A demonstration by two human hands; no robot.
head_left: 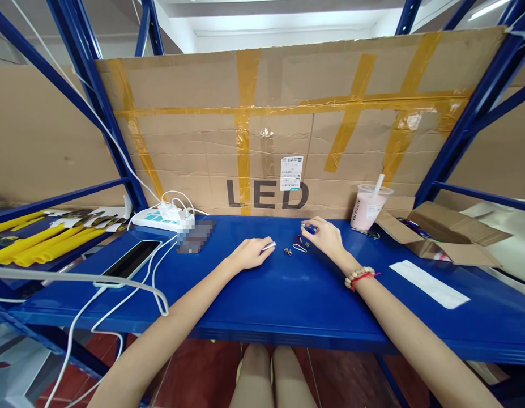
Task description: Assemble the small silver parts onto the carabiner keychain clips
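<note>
I can pass on the near side of the left hand [250,254] and right hand [325,235]: open tabletop [287,303]. Small metal parts [288,251] between their fingertips block a low sweep. Cardboard wall [194,153] stops me beyond; cup [366,209] obstructs right of the right fingers.

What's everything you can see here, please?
Flat metal worktop: one, blue, centre
Metal posts: several, blue, sides
Tall cardboard sheet: one, brown, behind
Long tubes: several, yellow, left
Flat rectangular phone: one, black-screened, left
Thin cables: several, white, left
Plastic power strip: one, white, back left
Pixelated flat thing: one, dark, back left
Tiny metallic bits: several, mostly silvery, between the hands
Clear plastic cup: one, pink-filled, back right
Long papery strip: one, white, right
Open cardboard box: one, brown, far right
Beaded bracelet: one, beige and red, right wrist
Bare legs: two, below the worktop
Left hand: one, centre, holding a silvery piece
Right hand: one, centre right, fingers bent
</note>
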